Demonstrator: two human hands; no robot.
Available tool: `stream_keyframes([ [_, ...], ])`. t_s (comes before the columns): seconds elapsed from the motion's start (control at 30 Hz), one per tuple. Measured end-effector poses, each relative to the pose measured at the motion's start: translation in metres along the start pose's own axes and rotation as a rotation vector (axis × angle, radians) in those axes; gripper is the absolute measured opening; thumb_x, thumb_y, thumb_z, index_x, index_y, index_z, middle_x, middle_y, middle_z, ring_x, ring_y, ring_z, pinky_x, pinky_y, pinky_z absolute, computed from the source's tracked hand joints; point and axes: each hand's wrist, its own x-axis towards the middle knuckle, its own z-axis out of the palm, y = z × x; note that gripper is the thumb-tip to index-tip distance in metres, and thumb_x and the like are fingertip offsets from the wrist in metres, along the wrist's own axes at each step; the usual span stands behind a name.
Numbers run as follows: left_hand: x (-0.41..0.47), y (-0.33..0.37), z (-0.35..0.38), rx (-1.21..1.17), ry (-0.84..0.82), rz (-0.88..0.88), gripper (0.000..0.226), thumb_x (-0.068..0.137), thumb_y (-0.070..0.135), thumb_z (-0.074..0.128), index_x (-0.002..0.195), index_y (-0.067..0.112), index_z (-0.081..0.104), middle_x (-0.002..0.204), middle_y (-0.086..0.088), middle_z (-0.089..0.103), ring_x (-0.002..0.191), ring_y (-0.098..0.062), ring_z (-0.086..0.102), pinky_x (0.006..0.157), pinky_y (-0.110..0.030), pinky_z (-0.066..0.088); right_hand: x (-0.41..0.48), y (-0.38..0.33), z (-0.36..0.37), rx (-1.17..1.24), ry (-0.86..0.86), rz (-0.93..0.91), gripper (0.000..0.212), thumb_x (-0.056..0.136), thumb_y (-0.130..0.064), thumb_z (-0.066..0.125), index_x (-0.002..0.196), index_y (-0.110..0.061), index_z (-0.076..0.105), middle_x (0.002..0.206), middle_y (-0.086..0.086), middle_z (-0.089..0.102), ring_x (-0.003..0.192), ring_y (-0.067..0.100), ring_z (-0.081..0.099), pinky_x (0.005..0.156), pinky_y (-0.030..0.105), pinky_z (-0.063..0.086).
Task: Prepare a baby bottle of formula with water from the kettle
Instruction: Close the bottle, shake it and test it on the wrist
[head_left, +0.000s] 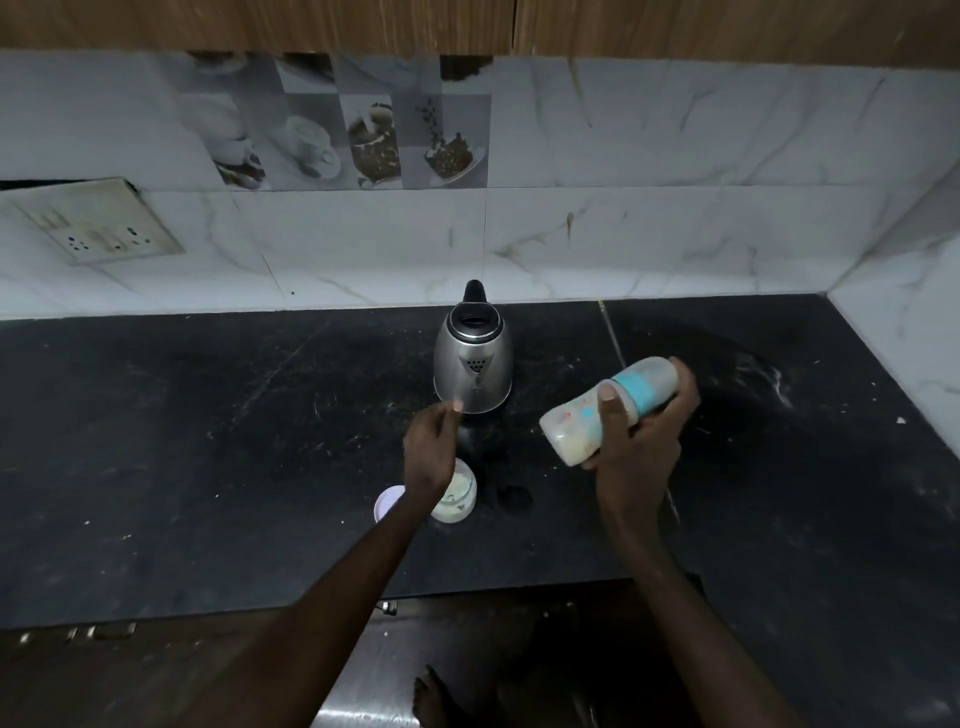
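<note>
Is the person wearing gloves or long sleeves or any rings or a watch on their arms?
No. Both arms are bare from the bottom of the picture up to the fingers, with no sleeves in view. The left hand and the right hand wear no gloves. No watch, bangle or ring shows on either wrist or on the fingers that can be seen. The light is dim, so something tiny could be missed.

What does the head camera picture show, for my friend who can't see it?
The right hand holds a capped baby bottle of milky formula tilted sideways above a black counter. The left hand hovers over an open jar, near a steel kettle.
</note>
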Motion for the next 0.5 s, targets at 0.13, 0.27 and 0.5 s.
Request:
stream_keyframes([
  [0.13,-0.007,0.040,0.012,-0.631,-0.084,-0.397,0.040,0.106,0.051,0.051,0.118,0.023,0.078,0.121,0.006,0.076,0.121,-0.007,0.065,0.111,-0.034,0.043,-0.008,0.003,0.006,-0.105,-0.262,-0.025,0.075,0.090,-0.031,0.079,0.148,-0.043,0.034,0.119,0.001,0.066,0.090,0.012,0.074,0.059,0.034,0.063],
  [0.27,-0.014,0.060,0.012,-0.924,-0.224,-0.524,0.063,0.107,0.058,0.038,0.139,0.010,0.064,0.140,-0.008,0.069,0.136,-0.021,0.059,0.121,-0.039,0.038,0.004,-0.003,0.006,0.123,0.121,0.020,0.068,0.096,-0.028,0.073,0.149,-0.037,0.032,0.126,0.002,0.063,0.093,0.014,0.074,0.058,0.032,0.063],
  [0.5,-0.035,0.072,0.024,-1.033,-0.300,-0.602,0.073,0.102,0.066,0.042,0.141,0.008,0.062,0.137,-0.011,0.071,0.136,-0.028,0.060,0.124,-0.047,0.037,-0.007,0.007,0.015,-0.011,-0.056,0.015,0.077,0.091,-0.030,0.077,0.150,-0.043,0.030,0.123,-0.006,0.063,0.098,0.011,0.073,0.064,0.032,0.065],
])
